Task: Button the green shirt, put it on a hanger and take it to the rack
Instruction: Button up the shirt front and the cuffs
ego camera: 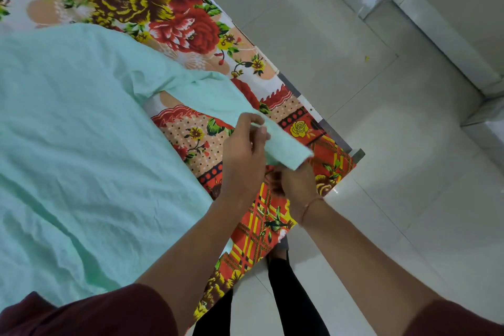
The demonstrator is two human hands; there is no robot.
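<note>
The pale green shirt [81, 131] lies spread over the flowered bed, filling the left half of the view. One sleeve runs out to the right toward the bed's corner. My left hand [242, 155] pinches the upper edge of the sleeve cuff [286, 147]. My right hand [296, 183] grips the cuff from below, its fingers partly hidden under the cloth. The cuff is lifted slightly off the bedsheet. No hanger or rack is in view.
The bedsheet [163, 13] with red and yellow flowers covers the bed, whose metal frame corner [357, 154] juts out to the right. Pale tiled floor [381, 213] lies to the right, with a step or ledge [450, 43] at the upper right. My legs stand by the bed.
</note>
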